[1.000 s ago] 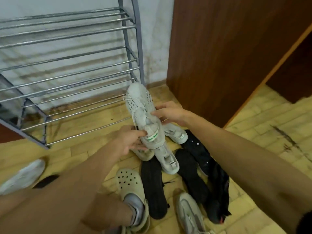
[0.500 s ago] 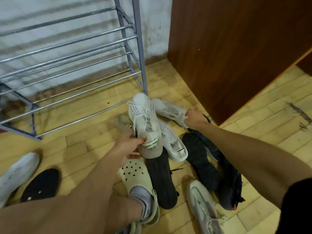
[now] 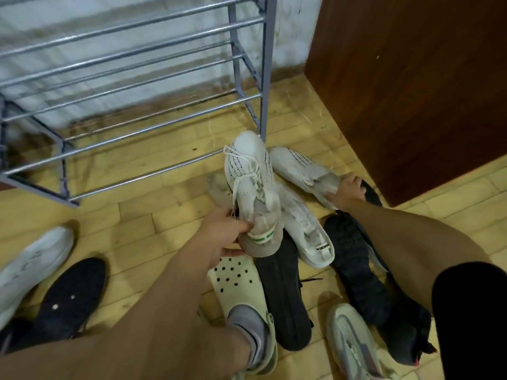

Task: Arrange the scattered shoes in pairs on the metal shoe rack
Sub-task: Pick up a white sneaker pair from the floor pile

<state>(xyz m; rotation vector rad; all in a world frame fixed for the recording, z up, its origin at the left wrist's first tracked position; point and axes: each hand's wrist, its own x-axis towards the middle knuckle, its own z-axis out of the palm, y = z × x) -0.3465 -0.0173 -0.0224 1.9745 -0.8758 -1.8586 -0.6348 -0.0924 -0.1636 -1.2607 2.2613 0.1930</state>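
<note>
Left hand (image 3: 219, 231) grips the white knit sneaker (image 3: 249, 182) by its green-tabbed heel. The shoe is off the floor, toe towards the metal shoe rack (image 3: 265, 78), just short of the lowest bars. Right hand (image 3: 347, 192) curls over the heel collar of the matching sneaker (image 3: 299, 168), which lies on the floor beside the wooden cabinet (image 3: 411, 91).

Judgement: lift the mate by the heel, align both toes, and set them side by side across two bars so neither slips through.

Obstacles: a third white sneaker (image 3: 307, 231) lies under the held shoe and looks similar, so check the heel tab. Black sneakers (image 3: 356, 270) crowd my right forearm. My foot in a cream clog (image 3: 241, 286) sits close below.
</note>
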